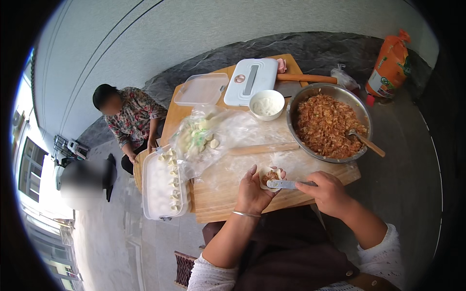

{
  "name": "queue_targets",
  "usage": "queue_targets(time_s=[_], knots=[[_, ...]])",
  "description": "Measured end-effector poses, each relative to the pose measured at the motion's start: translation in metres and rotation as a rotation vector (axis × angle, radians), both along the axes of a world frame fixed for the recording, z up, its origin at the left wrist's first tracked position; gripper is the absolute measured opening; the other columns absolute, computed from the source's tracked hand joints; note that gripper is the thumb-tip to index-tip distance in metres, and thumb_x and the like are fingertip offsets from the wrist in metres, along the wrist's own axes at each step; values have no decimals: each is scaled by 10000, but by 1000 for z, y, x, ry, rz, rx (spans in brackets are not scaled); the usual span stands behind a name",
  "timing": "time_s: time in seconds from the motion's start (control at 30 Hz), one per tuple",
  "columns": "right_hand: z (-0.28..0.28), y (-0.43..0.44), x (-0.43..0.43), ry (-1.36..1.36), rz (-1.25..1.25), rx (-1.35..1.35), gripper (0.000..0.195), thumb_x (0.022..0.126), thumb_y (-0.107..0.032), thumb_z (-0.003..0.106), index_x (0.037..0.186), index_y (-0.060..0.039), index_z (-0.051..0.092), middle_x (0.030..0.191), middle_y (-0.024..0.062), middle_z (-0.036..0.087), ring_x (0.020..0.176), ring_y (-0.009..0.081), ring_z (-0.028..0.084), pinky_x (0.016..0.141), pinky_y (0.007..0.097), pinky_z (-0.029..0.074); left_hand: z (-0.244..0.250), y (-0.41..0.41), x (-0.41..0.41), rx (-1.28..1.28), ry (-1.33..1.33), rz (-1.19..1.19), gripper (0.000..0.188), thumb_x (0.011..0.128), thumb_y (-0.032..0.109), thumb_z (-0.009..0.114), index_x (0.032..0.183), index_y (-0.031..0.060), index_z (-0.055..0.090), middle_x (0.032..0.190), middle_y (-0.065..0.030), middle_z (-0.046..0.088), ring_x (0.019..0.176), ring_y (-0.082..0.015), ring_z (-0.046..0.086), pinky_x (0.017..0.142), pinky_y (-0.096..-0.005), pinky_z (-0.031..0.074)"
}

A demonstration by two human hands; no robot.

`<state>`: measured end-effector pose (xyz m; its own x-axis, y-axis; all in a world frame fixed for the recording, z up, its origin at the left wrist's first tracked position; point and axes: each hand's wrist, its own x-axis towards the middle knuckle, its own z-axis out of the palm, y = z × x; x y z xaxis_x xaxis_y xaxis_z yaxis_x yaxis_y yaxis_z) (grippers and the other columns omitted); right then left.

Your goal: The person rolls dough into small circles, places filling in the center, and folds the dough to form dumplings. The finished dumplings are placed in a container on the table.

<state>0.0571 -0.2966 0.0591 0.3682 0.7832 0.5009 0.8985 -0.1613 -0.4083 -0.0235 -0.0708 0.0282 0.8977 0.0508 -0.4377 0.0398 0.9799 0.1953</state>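
Observation:
My left hand (pixel 253 191) holds a round dough wrapper (pixel 265 186) with reddish filling (pixel 270 176) in its middle, the fingers curled under and around it. In my right hand (pixel 327 192) is a flat metal spreader (pixel 285 184), its tip against the filling. Beyond my hands a wooden rolling pin (pixel 265 148) lies across the floured wooden board (pixel 222 198), its left end by a clear plastic bag (pixel 233 125) with dough pieces (pixel 214 143) at it. A steel bowl (pixel 367 109) of reddish filling stands at the right, with a wooden-handled spoon (pixel 369 143) in it.
A clear plastic box (pixel 146 189) with a row of folded dumplings (pixel 174 182) sits at the left. Behind the board stand a white bowl of flour (pixel 266 115), a white lid (pixel 251 82) and a clear lid (pixel 202 89). A person (pixel 134 116) sits beyond the table's left side.

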Motion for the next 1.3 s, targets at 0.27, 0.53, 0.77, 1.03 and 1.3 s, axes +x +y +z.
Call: queue_targets(time_s=[0.27, 0.53, 0.77, 1.03, 1.3], knots=[[-1, 6, 0, 62, -30, 38, 371, 766, 43, 586, 1097, -80, 697, 881, 102, 549, 803, 280, 575, 675, 379, 476, 11, -8, -3, 59, 60, 27, 490, 1023, 319, 343, 1171, -123, 496, 1174, -279, 574, 1113, -399, 568, 994, -488, 462], [-8, 4, -9, 180, -32, 31, 374, 828, 41, 576, 1169, -81, 669, 887, 113, 553, 805, 266, 580, 700, 345, 481, -1, 2, -5, -19, -48, 41, 451, 931, 207, 497, 1211, -145, 458, 1219, -288, 543, 1212, -412, 508, 1077, -494, 408], [-2, -8, -5, 1378, -36, 529, 447, 916, 34, 453, 1354, -31, 520, 915, 55, 573, 714, 92, 485, 631, 225, 401, 53, -4, -14, 526, -338, 209, 482, 772, -128, 614, 1239, -104, 496, 1325, -292, 513, 1247, -305, 533, 1018, -288, 488], [11, 24, -18, 1517, 261, 573, 284, 927, 3, 457, 1165, 23, 610, 975, 66, 591, 706, 82, 473, 589, 189, 362, 73, -31, -36, 871, -464, 257, 488, 812, 228, 740, 1111, -94, 529, 790, -240, 654, 488, -212, 596, 434, -271, 488], [29, 63, -34, 760, 397, 530, 1054, 760, -745, 610, 1421, 38, 366, 1225, 126, 480, 995, 172, 466, 911, 324, 403, 76, -55, -48, 740, -491, 158, 267, 881, 187, 638, 1020, -41, 617, 900, -122, 650, 626, -115, 532, 556, -232, 422]])
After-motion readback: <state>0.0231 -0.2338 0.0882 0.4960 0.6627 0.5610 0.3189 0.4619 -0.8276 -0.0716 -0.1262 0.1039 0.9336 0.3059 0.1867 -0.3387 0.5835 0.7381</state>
